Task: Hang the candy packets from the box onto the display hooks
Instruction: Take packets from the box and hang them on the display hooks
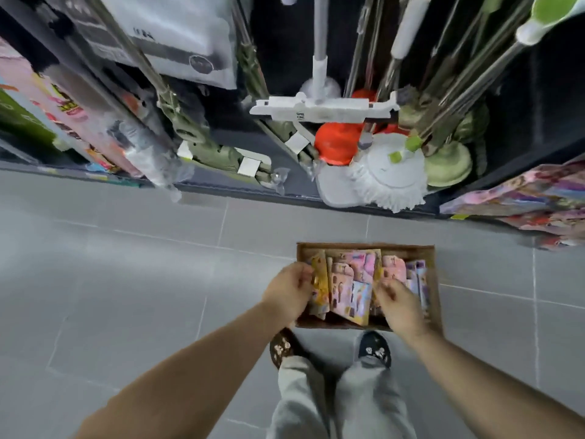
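A brown cardboard box sits on the grey tiled floor in front of my feet, filled with several upright candy packets in pink, yellow and purple. My left hand reaches into the box's left side and grips the yellow packets there. My right hand is inside the box's right half, its curled fingers resting among the pink packets; whether it holds one is hidden. No display hooks are plainly visible.
A dark shelf unit runs across the top, holding mops, poles and red plungers. Colourful packets hang at the far left and lie on a shelf at the right. My shoes stand just behind the box.
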